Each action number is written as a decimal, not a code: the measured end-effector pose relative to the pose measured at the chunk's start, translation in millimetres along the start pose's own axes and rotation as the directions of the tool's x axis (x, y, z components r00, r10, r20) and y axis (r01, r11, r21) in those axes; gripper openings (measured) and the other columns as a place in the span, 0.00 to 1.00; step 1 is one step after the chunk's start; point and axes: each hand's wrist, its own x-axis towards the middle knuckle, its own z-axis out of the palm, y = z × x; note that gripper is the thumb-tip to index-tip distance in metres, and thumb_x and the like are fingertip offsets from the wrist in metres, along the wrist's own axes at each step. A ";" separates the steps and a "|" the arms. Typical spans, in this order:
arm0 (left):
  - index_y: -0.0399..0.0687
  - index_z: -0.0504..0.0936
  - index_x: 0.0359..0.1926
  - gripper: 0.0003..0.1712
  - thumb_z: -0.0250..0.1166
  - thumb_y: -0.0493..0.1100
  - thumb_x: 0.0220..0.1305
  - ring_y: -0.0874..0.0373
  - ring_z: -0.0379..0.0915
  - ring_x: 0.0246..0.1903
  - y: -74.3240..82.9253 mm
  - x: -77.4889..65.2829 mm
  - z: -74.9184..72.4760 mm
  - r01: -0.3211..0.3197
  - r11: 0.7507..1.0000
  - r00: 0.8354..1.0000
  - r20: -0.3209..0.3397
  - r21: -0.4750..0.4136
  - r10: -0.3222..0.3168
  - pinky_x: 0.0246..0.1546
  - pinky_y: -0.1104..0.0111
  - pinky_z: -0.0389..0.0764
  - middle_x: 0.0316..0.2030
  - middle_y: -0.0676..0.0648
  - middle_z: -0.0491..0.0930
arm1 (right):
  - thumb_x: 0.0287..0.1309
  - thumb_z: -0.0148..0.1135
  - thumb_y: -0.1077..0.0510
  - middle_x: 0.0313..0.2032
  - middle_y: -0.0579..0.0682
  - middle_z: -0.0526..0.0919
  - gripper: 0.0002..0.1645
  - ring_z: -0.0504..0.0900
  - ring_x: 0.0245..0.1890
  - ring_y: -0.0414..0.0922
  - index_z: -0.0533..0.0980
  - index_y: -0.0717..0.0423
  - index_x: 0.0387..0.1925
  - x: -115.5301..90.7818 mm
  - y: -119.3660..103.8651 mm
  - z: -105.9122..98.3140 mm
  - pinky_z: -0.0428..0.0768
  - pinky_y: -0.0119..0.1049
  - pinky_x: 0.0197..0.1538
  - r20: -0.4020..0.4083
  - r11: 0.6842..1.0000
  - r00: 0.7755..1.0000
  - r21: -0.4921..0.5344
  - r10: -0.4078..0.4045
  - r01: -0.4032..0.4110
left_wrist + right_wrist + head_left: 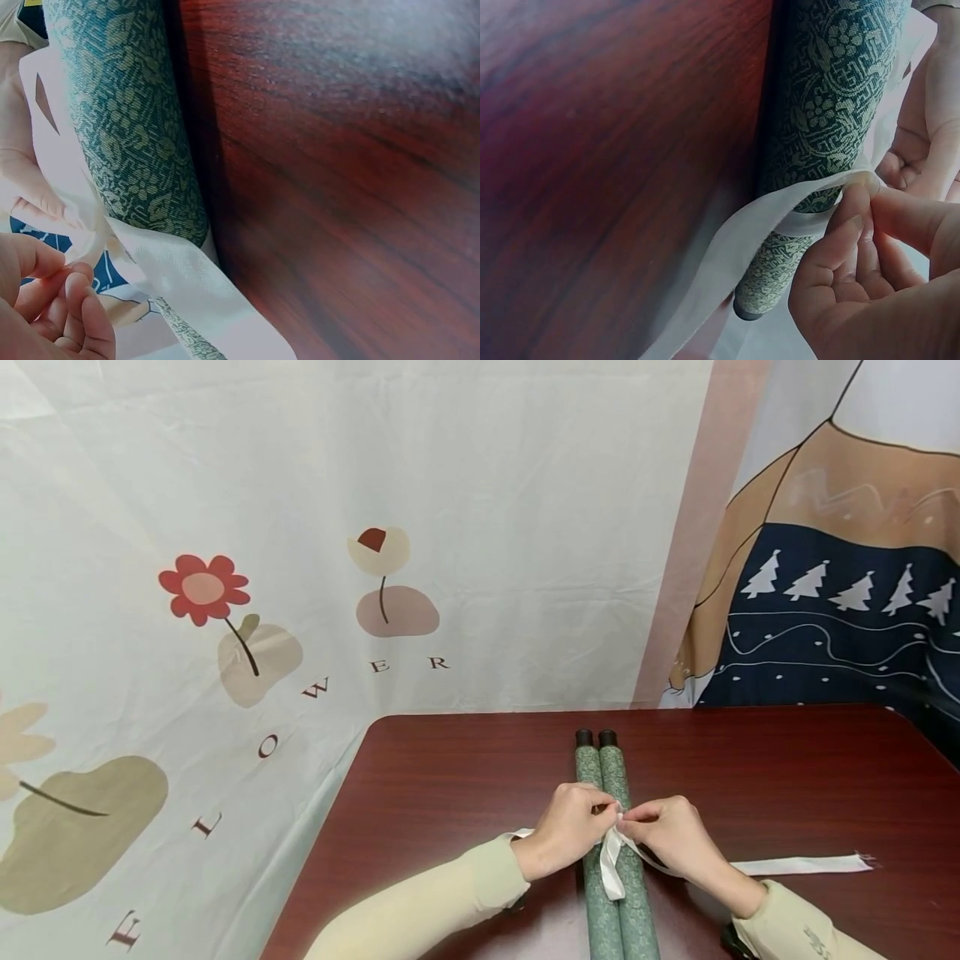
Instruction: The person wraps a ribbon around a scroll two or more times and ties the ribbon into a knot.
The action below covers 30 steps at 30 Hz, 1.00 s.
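Two green patterned scrolls [632, 885] with black end knobs lie side by side on the table. A white ribbon [611, 868] wraps around them around mid-length, and a loop of it hangs over the scrolls. Above the scrolls, my left hand [567, 827] pinches the ribbon between thumb and fingers. Close beside it my right hand [671, 835] pinches the ribbon too, the fingertips of both hands nearly touching. In the right wrist view a band of ribbon [806, 223] circles a scroll [832, 97], and another length runs from my right fingers toward the lower left.
One frayed ribbon end [810, 865] stretches to the right across the dark red wooden table [465, 760]. Behind the table hangs a pale printed curtain [525, 527] with flowers and letters. A navy and tan printed part [825, 593] is at its right.
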 end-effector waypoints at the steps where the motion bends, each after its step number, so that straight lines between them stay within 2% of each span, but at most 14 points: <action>1: 0.51 0.87 0.32 0.08 0.61 0.39 0.60 0.79 0.64 0.25 0.6 0.1 -0.1 0.000 1.000 1.000 0.002 -0.001 0.000 0.23 0.88 0.68 0.26 0.60 0.79 | 0.46 0.71 0.53 0.18 0.42 0.83 0.05 0.77 0.22 0.39 0.85 0.49 0.24 0.3 -0.2 0.4 0.76 0.34 0.27 -0.003 1.000 1.000 -0.001 0.003 -0.003; 5: 0.51 0.87 0.33 0.08 0.61 0.40 0.61 0.78 0.64 0.25 2.5 -0.7 -0.2 -0.021 1.000 1.000 0.007 0.022 0.021 0.24 0.88 0.68 0.26 0.60 0.79 | 0.46 0.70 0.54 0.22 0.43 0.85 0.04 0.78 0.26 0.39 0.85 0.49 0.24 1.7 -1.5 2.0 0.78 0.35 0.31 -0.029 1.000 1.000 -0.010 0.005 -0.005; 8: 0.50 0.87 0.33 0.08 0.61 0.39 0.60 0.77 0.64 0.26 2.6 -1.8 1.3 -0.078 0.995 0.997 -0.006 0.065 0.078 0.25 0.88 0.68 0.26 0.59 0.79 | 0.46 0.69 0.55 0.25 0.45 0.86 0.03 0.79 0.29 0.39 0.85 0.49 0.24 1.9 -2.8 3.6 0.79 0.35 0.33 -0.050 1.000 0.999 -0.010 0.009 -0.010; 12: 0.50 0.87 0.32 0.07 0.62 0.37 0.58 0.76 0.64 0.26 3.0 -3.3 3.6 -0.174 0.976 0.984 -0.024 0.132 0.179 0.27 0.88 0.68 0.25 0.59 0.78 | 0.45 0.65 0.61 0.25 0.47 0.85 0.04 0.78 0.26 0.39 0.85 0.52 0.24 1.8 -4.4 5.2 0.77 0.32 0.29 -0.062 0.999 0.998 0.027 0.028 -0.027; 15: 0.50 0.86 0.30 0.06 0.62 0.37 0.57 0.76 0.64 0.28 3.9 -4.6 4.1 -0.217 0.961 0.975 -0.015 0.170 0.223 0.29 0.88 0.68 0.25 0.59 0.76 | 0.42 0.63 0.64 0.23 0.49 0.85 0.06 0.76 0.23 0.39 0.84 0.56 0.24 1.8 -4.6 5.7 0.75 0.30 0.25 -0.069 0.997 0.996 0.058 0.049 -0.045; 22: 0.49 0.85 0.30 0.06 0.62 0.36 0.56 0.73 0.62 0.28 3.0 -9.7 6.2 -0.241 0.947 0.970 0.037 0.213 0.238 0.29 0.87 0.69 0.24 0.59 0.73 | 0.42 0.69 0.63 0.20 0.50 0.84 0.04 0.78 0.22 0.40 0.84 0.58 0.25 0.5 -1.0 7.1 0.75 0.29 0.24 -0.061 0.990 0.995 0.122 0.081 -0.073; 30: 0.49 0.85 0.33 0.07 0.60 0.36 0.59 0.73 0.63 0.29 1.6 -14.1 7.2 -0.295 0.923 0.955 0.067 0.246 0.288 0.31 0.86 0.70 0.26 0.59 0.74 | 0.44 0.69 0.63 0.17 0.55 0.82 0.08 0.79 0.18 0.45 0.83 0.64 0.29 -1.0 -0.2 7.3 0.74 0.28 0.19 -0.006 0.959 0.991 0.251 0.136 -0.130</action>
